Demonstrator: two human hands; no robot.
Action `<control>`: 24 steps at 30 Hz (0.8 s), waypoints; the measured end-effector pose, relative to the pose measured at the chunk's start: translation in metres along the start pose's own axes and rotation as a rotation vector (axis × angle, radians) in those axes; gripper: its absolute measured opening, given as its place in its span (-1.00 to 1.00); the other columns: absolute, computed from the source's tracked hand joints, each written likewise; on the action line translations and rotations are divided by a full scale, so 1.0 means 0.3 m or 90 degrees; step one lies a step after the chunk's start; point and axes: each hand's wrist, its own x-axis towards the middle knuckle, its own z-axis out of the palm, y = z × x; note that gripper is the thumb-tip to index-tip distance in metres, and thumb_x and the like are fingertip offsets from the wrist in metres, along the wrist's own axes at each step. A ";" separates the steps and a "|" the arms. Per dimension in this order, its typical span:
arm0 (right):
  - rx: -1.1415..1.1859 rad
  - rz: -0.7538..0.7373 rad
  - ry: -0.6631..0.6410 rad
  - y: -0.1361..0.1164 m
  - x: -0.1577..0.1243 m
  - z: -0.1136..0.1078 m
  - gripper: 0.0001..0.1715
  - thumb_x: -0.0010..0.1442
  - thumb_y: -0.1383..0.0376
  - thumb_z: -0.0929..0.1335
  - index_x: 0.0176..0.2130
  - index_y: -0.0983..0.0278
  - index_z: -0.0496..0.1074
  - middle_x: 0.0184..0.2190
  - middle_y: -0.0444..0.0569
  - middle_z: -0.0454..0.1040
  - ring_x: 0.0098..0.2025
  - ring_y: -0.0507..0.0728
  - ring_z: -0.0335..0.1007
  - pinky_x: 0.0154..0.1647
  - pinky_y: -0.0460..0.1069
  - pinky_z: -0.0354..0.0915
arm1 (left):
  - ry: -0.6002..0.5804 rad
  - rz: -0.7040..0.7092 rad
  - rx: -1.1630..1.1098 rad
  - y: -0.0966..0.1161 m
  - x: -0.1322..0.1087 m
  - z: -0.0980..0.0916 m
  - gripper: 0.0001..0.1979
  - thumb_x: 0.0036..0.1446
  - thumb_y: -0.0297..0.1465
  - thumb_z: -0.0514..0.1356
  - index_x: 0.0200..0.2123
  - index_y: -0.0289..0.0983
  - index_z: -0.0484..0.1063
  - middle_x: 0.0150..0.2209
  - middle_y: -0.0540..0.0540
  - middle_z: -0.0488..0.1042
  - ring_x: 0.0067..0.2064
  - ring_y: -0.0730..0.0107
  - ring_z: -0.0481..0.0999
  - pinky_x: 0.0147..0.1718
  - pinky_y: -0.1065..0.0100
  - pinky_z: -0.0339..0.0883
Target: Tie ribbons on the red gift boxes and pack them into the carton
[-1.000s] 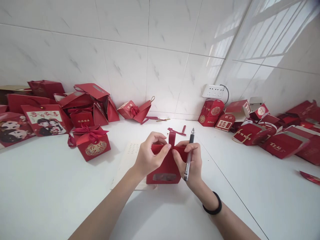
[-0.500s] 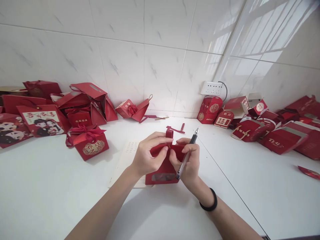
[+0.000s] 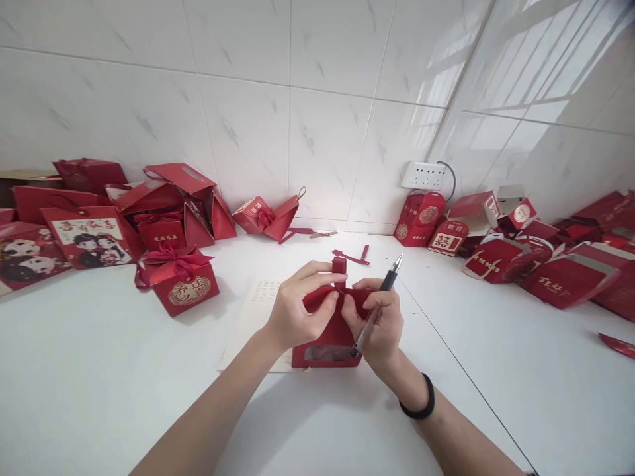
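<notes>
In front of me stands a red gift box (image 3: 325, 337) with a clear window low on its front. A red strap loop (image 3: 339, 266) rises from its top. My left hand (image 3: 302, 305) pinches the top edge by the loop, thumb in front and fingers behind. From the other side my right hand (image 3: 380, 320) grips the same edge, its thumb close to the left thumb. A black-and-clear pen (image 3: 389, 281) is also tucked in the right hand, tip pointing up and away. Behind the box lies a sheet of paper (image 3: 248, 324) with handwriting, partly covered.
A red box with a bow (image 3: 186, 287) sits on the white table left of my hands. More red gift boxes (image 3: 183, 192) line the wall at left, others (image 3: 501, 258) at right. Loose red straps (image 3: 354, 258) lie beyond my hands. A power strip (image 3: 424, 176) is on the wall.
The whole view has shifted slightly, so things appear a little further right. Both hands keep their hold at the box top; the pen has tilted slightly in the right hand.
</notes>
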 end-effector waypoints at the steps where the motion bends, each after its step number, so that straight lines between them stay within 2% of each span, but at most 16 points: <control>1: 0.002 -0.002 0.002 0.000 -0.001 0.000 -0.72 0.12 0.48 0.32 -0.36 0.20 0.10 -0.33 -0.11 0.31 -0.29 0.04 0.35 -0.42 -0.08 0.28 | 0.000 0.005 -0.004 -0.001 0.000 0.000 -0.75 0.03 -0.58 0.10 -0.23 -0.28 0.48 -0.25 -0.11 0.47 -0.22 0.39 0.50 -0.26 0.36 0.47; 11: 0.011 0.006 0.001 -0.002 -0.001 0.000 -0.73 0.16 0.50 0.29 -0.35 0.20 0.10 -0.34 -0.11 0.30 -0.32 0.03 0.33 -0.43 -0.09 0.27 | 0.006 -0.001 -0.033 -0.007 -0.001 0.005 -0.79 0.09 -0.57 0.10 -0.24 -0.28 0.48 -0.26 -0.11 0.46 -0.22 0.41 0.49 -0.25 0.36 0.45; 20: 0.021 0.002 0.001 -0.010 0.008 0.001 -0.75 0.14 0.50 0.29 -0.33 0.21 0.12 -0.35 -0.11 0.30 -0.32 0.03 0.34 -0.39 -0.06 0.31 | 0.009 -0.020 -0.067 -0.002 0.006 0.006 -0.82 0.11 -0.55 0.10 -0.27 -0.27 0.48 -0.33 -0.07 0.43 -0.31 0.47 0.46 -0.34 0.40 0.43; 24: 0.020 0.019 0.004 -0.010 0.007 0.003 -0.76 0.15 0.50 0.29 -0.34 0.21 0.13 -0.36 -0.12 0.29 -0.35 0.02 0.34 -0.43 -0.09 0.29 | 0.008 -0.026 -0.058 -0.002 0.004 0.008 -0.82 0.10 -0.55 0.11 -0.27 -0.27 0.48 -0.32 -0.07 0.44 -0.30 0.46 0.46 -0.32 0.39 0.44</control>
